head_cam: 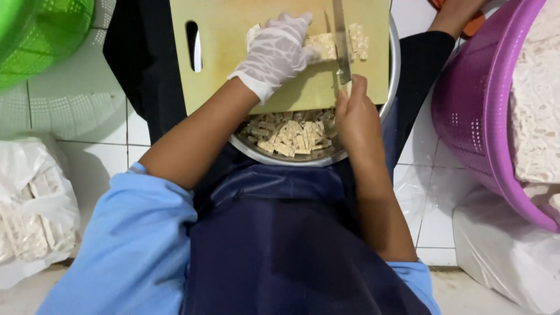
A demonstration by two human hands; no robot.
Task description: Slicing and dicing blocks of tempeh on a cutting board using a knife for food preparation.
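Observation:
My left hand, in a thin clear glove, presses down on a pale block of tempeh lying on a yellowish cutting board. My bare right hand grips the handle of a knife whose blade stands across the block. Cut strips lie to the right of the blade. The board rests over a metal bowl holding several small cut pieces.
A purple basket with whitish slabs stands at the right, a plastic bag below it. A green basket and white basket sit at the left, above a bag of pale pieces. White tiled floor.

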